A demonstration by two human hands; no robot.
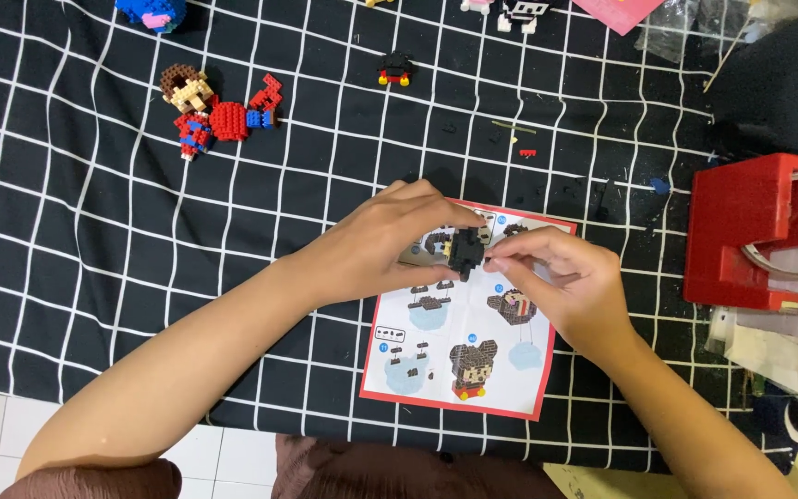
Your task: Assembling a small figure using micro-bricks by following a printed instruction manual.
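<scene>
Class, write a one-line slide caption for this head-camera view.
Both hands, left hand and right hand, hold a black brick piece above the instruction sheet.

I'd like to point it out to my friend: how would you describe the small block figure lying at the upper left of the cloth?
Start at the black cloth with white grid lines and look to its upper left, well away from both hands and the instruction sheet. There lies a small block figure on its side. Its brown head, red body and blue bits set it apart from the tiny black figure with yellow feet farther right.

Bright even overhead light, soft shadows, sharp focus
</scene>
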